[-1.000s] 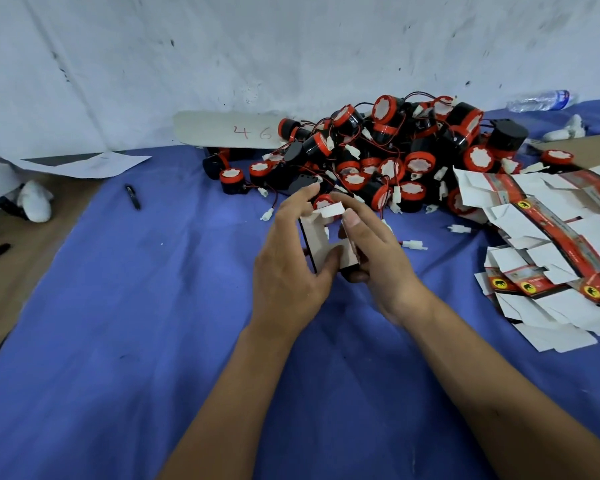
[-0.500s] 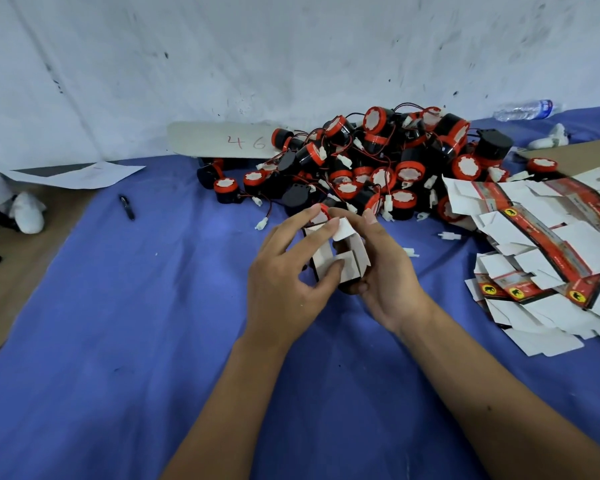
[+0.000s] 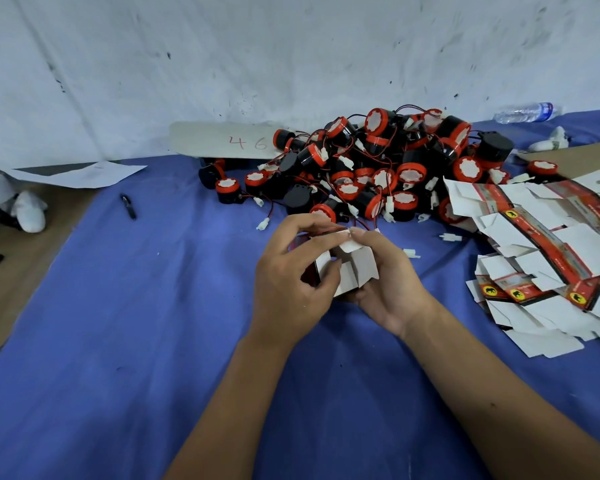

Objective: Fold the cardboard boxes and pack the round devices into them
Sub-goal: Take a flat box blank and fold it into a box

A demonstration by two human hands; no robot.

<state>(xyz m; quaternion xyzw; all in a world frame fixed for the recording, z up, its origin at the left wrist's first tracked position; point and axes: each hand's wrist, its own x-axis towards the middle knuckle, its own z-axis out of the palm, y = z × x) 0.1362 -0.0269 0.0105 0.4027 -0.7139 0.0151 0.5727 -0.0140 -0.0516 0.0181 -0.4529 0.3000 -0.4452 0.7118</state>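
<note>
A small cardboard box [image 3: 352, 268], white inside and red-black outside, sits between both hands above the blue cloth, its white flaps partly folded inward. My left hand [image 3: 291, 282] grips its left side with the thumb on a flap. My right hand [image 3: 388, 285] cradles it from the right and below, with fingertips on the top flap. Behind them lies a pile of round black-and-red devices [image 3: 378, 174] with wires and white plugs. A heap of flat unfolded boxes [image 3: 548, 251] spreads at the right.
A blue cloth [image 3: 153, 323] covers the work surface. A black pen [image 3: 129, 206] lies at the left, a cardboard strip marked "46" [image 3: 229, 140] leans on the wall, a water bottle [image 3: 523, 112] lies far right, and loose white plugs [image 3: 411, 252] sit near my right hand.
The box has gone from a flat, upright sleeve to a squarer shape with its flaps folding in. Both hands turned it and closed around it.
</note>
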